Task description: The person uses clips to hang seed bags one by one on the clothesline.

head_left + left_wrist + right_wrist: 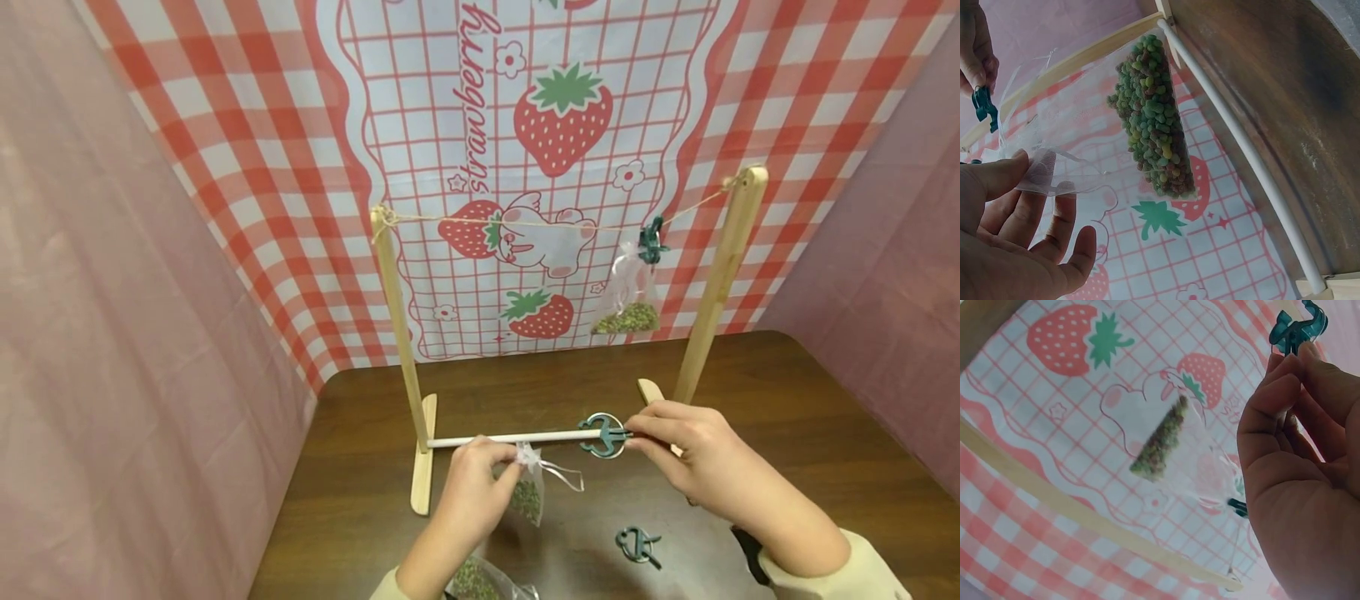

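Observation:
My left hand point(480, 479) pinches the gathered top of a sheer drawstring bag point(528, 492) between thumb and fingers. In the left wrist view the bag point(1155, 119) shows small green and brown pebble-like bits in its bottom. My right hand point(693, 446) grips the handles of a dark green plant clip point(606, 436), which has a round metal ring. In the right wrist view this clip point(1297, 330) stands up from the fingertips. A second filled bag point(628, 304) hangs from the string point(540, 223), held by another green clip point(652, 242).
Two wooden posts point(393, 325) carry the string, and a white rod point(502, 439) joins them low down. A loose green clip point(637, 546) lies on the brown table point(352, 550). Another filled bag point(474, 581) lies near the front edge. Behind stands a strawberry-print cloth point(412, 108).

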{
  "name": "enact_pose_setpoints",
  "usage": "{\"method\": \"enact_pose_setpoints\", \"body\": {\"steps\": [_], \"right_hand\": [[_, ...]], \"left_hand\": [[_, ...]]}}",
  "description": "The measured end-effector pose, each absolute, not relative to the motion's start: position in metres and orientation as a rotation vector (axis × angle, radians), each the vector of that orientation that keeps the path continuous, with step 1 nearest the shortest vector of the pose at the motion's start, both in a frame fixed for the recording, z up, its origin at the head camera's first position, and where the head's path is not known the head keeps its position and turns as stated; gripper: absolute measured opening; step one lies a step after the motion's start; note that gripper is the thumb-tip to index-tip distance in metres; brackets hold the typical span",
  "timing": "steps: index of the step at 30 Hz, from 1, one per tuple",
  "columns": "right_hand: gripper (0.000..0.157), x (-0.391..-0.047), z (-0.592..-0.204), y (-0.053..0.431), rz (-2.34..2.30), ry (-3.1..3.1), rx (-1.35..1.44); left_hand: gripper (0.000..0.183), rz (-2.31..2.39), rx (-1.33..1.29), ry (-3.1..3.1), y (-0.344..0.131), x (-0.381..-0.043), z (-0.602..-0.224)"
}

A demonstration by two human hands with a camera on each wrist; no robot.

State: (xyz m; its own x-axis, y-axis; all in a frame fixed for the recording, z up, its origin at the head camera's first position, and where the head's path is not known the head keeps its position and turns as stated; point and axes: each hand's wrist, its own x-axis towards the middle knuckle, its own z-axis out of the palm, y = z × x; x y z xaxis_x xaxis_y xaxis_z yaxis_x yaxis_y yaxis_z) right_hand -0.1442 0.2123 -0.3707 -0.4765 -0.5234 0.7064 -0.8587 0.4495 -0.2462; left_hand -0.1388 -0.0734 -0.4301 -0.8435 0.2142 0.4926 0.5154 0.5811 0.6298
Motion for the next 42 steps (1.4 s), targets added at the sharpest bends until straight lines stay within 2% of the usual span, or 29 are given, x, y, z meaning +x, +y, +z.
{"method": "enact_pose_setpoints", "body": {"steps": [25,32,38,42], "right_hand": [[0.035,-0.149,-0.361,0.189,0.787,-2.157,1.317],[0.038,-0.15,-0.361,0.185,0.755,-2.199,1.311],[0.047,-0.148,-0.36,0.183,0.732,-2.236,1.299],[0.044,-0.147,-0.358,0.184,0.726,-2.239,1.297]], "left_hand": [[0.01,-1.19,-0.665,-2.377,-0.064,-0.133,-0.419],[0.012,-1.177,-0.686,-2.348,-0.062,-0.133,-0.417],[0.011,-1.171,-0.664,-2.384,-0.059,-0.132,-0.416],[0.013,-1.171,-0.67,-2.373,-0.059,-0.133,-0.416]]}}
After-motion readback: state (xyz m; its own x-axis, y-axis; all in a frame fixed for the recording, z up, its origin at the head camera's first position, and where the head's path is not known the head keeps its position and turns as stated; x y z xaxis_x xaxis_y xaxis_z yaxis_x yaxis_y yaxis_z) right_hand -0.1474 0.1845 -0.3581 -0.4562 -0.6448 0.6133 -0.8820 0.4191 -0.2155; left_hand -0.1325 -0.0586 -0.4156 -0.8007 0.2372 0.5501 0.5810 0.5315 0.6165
